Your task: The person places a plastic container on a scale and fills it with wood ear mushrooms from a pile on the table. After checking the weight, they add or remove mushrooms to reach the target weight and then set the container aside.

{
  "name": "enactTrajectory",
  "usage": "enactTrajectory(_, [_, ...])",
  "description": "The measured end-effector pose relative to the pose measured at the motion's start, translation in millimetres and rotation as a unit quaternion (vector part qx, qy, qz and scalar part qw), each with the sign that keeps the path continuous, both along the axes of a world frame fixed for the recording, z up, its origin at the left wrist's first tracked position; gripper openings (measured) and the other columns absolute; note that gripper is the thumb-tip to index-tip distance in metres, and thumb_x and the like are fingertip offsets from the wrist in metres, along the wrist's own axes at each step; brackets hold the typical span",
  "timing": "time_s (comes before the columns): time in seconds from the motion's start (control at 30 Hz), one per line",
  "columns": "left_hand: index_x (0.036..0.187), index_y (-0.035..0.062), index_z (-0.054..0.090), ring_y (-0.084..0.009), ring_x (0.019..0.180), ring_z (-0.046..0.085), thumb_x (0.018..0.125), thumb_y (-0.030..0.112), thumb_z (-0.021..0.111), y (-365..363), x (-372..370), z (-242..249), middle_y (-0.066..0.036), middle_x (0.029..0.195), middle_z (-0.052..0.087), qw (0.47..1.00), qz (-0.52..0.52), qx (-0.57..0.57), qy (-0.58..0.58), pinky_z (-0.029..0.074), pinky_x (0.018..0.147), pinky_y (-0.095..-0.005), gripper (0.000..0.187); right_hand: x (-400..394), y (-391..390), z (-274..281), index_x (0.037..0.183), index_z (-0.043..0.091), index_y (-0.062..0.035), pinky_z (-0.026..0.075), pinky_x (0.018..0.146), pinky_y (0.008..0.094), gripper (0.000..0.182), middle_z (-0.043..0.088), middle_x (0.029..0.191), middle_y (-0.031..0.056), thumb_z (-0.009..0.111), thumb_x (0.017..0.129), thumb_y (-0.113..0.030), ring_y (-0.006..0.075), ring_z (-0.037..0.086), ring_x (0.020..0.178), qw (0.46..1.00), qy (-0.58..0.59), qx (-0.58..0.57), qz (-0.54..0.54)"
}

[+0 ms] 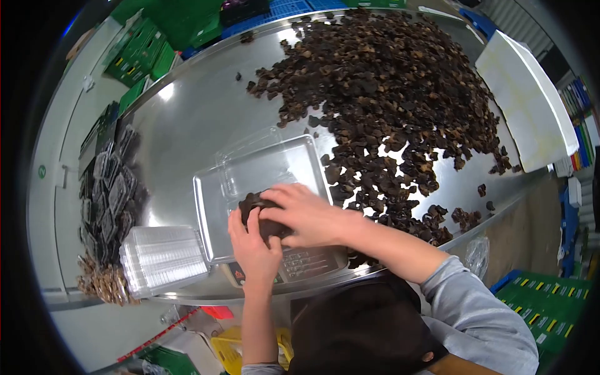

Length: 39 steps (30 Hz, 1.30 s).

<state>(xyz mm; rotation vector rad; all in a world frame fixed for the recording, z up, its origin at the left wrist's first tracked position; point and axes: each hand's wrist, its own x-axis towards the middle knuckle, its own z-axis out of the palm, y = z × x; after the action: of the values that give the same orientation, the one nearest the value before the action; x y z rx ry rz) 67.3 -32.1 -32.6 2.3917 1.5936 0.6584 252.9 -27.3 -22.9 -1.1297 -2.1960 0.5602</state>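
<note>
My left hand (255, 247) and my right hand (306, 215) meet over a steel scale (312, 172), fingers curled around a handful of dark brown mushrooms (253, 202) that look like wood ear. Beneath them sits a clear plastic clamshell box (240, 178), its lid folded back toward the far side; the hands hide most of its base. The scale's keypad (306, 264) shows just below my wrists. A large heap of the same mushrooms (387, 81) spreads over the steel table (194, 119) to the right.
Nested clear boxes (164, 259) stand left of the scale. Behind them lie filled dark packs (112, 194) and packs of light brown mushrooms (103, 281). A white foam box (528, 103) rests at the table's right end. Green crates (544, 306) are stacked at the lower right.
</note>
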Motion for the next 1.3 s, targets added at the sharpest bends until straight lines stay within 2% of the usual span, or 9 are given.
enactTrajectory(0.2, [0.132,0.0042,0.05,-0.0387,0.132,0.04,0.066,0.003,0.061,2,-40,24,-0.023,0.142,0.041,0.995,-0.008,-0.035,-0.091,0.034,0.109,-0.0475,0.067,66,-14,1,0.118,0.06,-0.0043,0.053,0.083,0.0344,0.04,0.06,0.112,0.0124,0.07,0.08,-0.008,0.0229,0.064,0.096,0.963,0.147,-0.127,-0.188])
enactTrajectory(0.4, [0.135,0.0046,0.049,-0.0289,0.131,0.043,0.069,0.017,0.06,37,-72,15,-0.015,0.144,0.045,0.947,-0.048,-0.064,-0.311,0.034,0.108,-0.0413,0.068,43,-21,11,0.123,0.057,-0.0086,0.053,0.067,0.0288,0.046,0.054,0.115,0.0096,0.072,0.08,-0.01,0.015,0.06,0.072,0.975,0.123,-0.117,-0.147])
enactTrajectory(0.53, [0.134,0.0057,0.052,-0.0331,0.136,0.039,0.077,0.018,0.067,32,-44,18,-0.016,0.145,0.044,0.981,-0.16,-0.01,-0.114,0.031,0.111,-0.0465,0.06,9,-16,4,0.127,0.052,-0.0098,0.054,0.074,0.0377,0.052,0.053,0.123,0.0138,0.073,0.081,-0.018,0.0297,0.065,0.079,0.989,-0.006,-0.07,-0.131])
enactTrajectory(0.67, [0.132,0.005,0.052,-0.0349,0.137,0.038,0.079,0.018,0.069,31,-38,-11,-0.018,0.143,0.045,0.982,-0.188,-0.019,0.02,0.029,0.113,-0.0467,0.057,24,-18,1,0.121,0.057,-0.0052,0.053,0.072,0.037,0.044,0.057,0.114,0.0134,0.071,0.081,-0.012,0.0297,0.065,0.077,0.969,0.033,-0.072,-0.236])
enactTrajectory(0.87, [0.127,0.0004,0.054,-0.0298,0.126,0.05,0.087,0.008,0.061,27,-53,-16,-0.016,0.133,0.055,0.949,-0.063,-0.034,-0.306,0.036,0.109,-0.0398,0.041,26,-43,-31,0.106,0.063,-0.0116,0.054,0.068,0.042,0.027,0.058,0.099,0.0081,0.069,0.079,-0.011,0.0298,0.066,0.082,0.955,-0.149,-0.11,-0.23])
enactTrajectory(0.97, [0.125,-0.0008,0.055,-0.0232,0.119,0.054,0.093,0.008,0.057,26,-68,-9,-0.012,0.129,0.058,0.92,0.032,-0.078,-0.383,0.04,0.105,-0.0362,0.034,29,-45,-32,0.104,0.063,-0.011,0.054,0.069,0.0414,0.025,0.059,0.097,0.0085,0.069,0.08,-0.011,0.0293,0.065,0.083,0.951,-0.164,-0.117,-0.234])
enactTrajectory(1.03, [0.125,-0.0013,0.055,-0.0214,0.119,0.054,0.094,0.007,0.056,27,-85,-7,-0.012,0.128,0.058,0.912,0.041,-0.081,-0.401,0.041,0.103,-0.0348,0.032,45,-51,-21,0.105,0.064,-0.0107,0.054,0.07,0.0401,0.027,0.06,0.096,0.0091,0.071,0.079,-0.013,0.0293,0.065,0.08,0.965,-0.04,-0.054,-0.255])
enactTrajectory(1.17, [0.122,-0.0024,0.055,-0.0157,0.101,0.06,0.098,0.011,0.054,22,-123,-4,-0.011,0.11,0.063,0.894,0.101,-0.124,-0.42,0.048,0.087,-0.0277,0.028,70,-63,23,0.118,0.062,-0.011,0.053,0.087,0.0395,0.042,0.058,0.117,0.0119,0.075,0.078,-0.015,0.0308,0.061,0.106,0.921,-0.197,-0.094,-0.321])
enactTrajectory(1.3, [0.118,-0.0025,0.054,-0.0135,0.069,0.064,0.102,0.022,0.049,10,-128,-4,-0.011,0.09,0.065,0.836,0.149,-0.304,-0.432,0.052,0.058,-0.025,0.03,51,-35,26,0.139,0.045,-0.0023,0.043,0.104,0.0398,0.061,0.043,0.143,0.0189,0.067,0.088,-0.028,0.0312,0.049,0.128,0.946,0.064,-0.133,-0.288])
